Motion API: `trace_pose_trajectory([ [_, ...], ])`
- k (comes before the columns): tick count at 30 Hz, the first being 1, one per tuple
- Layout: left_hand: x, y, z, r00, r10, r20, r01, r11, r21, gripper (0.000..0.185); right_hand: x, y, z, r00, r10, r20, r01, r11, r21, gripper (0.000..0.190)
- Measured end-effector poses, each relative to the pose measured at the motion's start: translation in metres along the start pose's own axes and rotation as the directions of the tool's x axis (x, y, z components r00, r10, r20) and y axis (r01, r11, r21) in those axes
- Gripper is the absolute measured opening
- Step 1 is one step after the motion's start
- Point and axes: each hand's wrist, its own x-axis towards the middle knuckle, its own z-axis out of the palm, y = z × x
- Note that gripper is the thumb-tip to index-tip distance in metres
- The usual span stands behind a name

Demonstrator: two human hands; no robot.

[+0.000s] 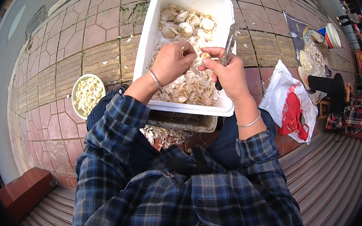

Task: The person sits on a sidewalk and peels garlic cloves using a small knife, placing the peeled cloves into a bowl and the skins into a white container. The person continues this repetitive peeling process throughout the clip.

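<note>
My right hand [229,71] grips a small knife [226,52], its dark handle across the palm and its blade tilted up past the fingers. Between the thumb and forefinger of that hand is a garlic clove [205,56]. My left hand [176,64] hovers just left of it over a white foam box [143,55], fingers curled; what they may hold is hidden. Whole garlic bulbs [186,29] lie at the box's far end. Loose papery garlic skins [192,90] cover its near end.
A bowl of peeled garlic cloves [88,94] stands on the paving at left. Skins [165,136] lie under the box, by a dark tray [185,120]. At right are a white sack [278,83], a red bag [292,113], a white bucket [333,35] and another seated person [349,111].
</note>
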Motion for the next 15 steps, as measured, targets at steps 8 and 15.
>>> trace_pose_trajectory([
  [8,-0.004,0.009,0.002,0.999,-0.042,0.001,0.041,0.978,-0.205,0.017,0.001,0.011,-0.003,0.989,-0.145,-0.028,0.131,0.951,-0.281,0.027],
  [15,-0.005,0.006,0.005,0.998,-0.054,0.028,0.06,0.968,-0.244,0.016,0.003,0.013,-0.002,0.93,-0.368,0.008,0.325,0.811,-0.487,0.027],
])
